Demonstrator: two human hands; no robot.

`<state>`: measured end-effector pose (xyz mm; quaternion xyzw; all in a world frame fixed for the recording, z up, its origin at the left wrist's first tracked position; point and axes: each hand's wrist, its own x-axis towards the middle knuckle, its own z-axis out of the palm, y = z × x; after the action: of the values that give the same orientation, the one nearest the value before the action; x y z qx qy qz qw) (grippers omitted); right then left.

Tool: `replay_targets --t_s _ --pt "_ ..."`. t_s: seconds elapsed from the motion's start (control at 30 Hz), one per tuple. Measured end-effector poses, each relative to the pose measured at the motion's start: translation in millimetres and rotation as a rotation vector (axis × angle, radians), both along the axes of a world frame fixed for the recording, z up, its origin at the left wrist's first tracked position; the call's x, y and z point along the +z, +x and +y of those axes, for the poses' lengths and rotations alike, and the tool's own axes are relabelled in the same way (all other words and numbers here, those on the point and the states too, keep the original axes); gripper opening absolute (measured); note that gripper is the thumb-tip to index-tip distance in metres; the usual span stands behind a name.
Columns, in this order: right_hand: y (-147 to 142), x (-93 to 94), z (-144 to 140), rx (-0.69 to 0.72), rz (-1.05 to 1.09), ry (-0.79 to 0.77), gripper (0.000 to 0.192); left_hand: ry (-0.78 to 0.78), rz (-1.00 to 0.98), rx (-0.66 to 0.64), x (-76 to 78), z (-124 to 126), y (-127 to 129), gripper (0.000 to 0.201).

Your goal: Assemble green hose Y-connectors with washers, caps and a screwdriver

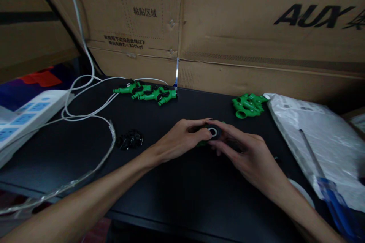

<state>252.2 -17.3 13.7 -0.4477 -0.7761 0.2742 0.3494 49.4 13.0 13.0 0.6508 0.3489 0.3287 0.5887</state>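
Observation:
My left hand (179,138) and my right hand (242,152) meet over the middle of a black table (171,186). Together they grip a small green part with a black ring (213,132) on its end; the ring's pale centre faces the camera. Most of the green body is hidden under my fingers. A row of assembled green and black fittings (148,92) lies at the back centre. A heap of plain green pieces (248,105) sits at the back right. A small heap of black rings (130,139) lies left of my left hand.
Large cardboard boxes (242,26) wall off the back. White cables (85,98) loop over the left side beside a white power strip (25,115). A clear plastic bag (319,140) and a blue-handled screwdriver (327,186) lie at the right.

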Motion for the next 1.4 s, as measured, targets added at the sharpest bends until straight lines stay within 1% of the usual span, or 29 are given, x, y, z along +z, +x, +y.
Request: replay_targets --t_s 0.1,0.23,0.4,0.7,0.87,1.0,1.07,1.13,1.2,1.3,1.4 --pt "0 3.2 0 0.005 0.003 0.008 0.039 -0.050 -0.019 -0.021 -0.2 2 0 0.041" --pt "0 4.4 0 0.020 -0.005 0.032 0.038 -0.104 -0.035 -0.017 -2.6 3 0 0.044" --pt "2 2.7 0 0.036 -0.021 0.027 0.040 -0.156 -0.071 -0.026 -6.6 6 1 0.053" --pt "5 -3.4 -1 0.039 -0.037 0.029 0.041 -0.137 -0.069 -0.056 -7.9 4 1 0.049" --pt "5 -3.0 0 0.054 -0.035 0.047 0.042 -0.130 -0.077 -0.044 -7.7 3 2 0.048" --pt "6 -2.4 0 0.058 -0.047 0.058 0.044 -0.132 -0.052 -0.008 -5.2 4 1 0.052" --pt "6 -0.8 -1 0.056 -0.054 0.074 0.044 -0.090 -0.057 0.002 -2.9 4 -1 0.050" --pt "5 1.8 -2 0.055 -0.069 0.104 0.040 -0.036 -0.057 0.001 -0.4 4 -3 0.050" --pt "5 4.2 -2 0.050 -0.086 0.145 0.036 -0.015 -0.052 -0.027 1.5 3 -4 0.052" --pt "4 5.8 -2 0.043 -0.112 0.194 0.035 -0.034 -0.068 -0.074 1.9 2 -3 0.057" --pt "4 5.6 -2 0.043 -0.132 0.205 0.036 -0.046 -0.081 -0.062 -0.5 1 -1 0.063"
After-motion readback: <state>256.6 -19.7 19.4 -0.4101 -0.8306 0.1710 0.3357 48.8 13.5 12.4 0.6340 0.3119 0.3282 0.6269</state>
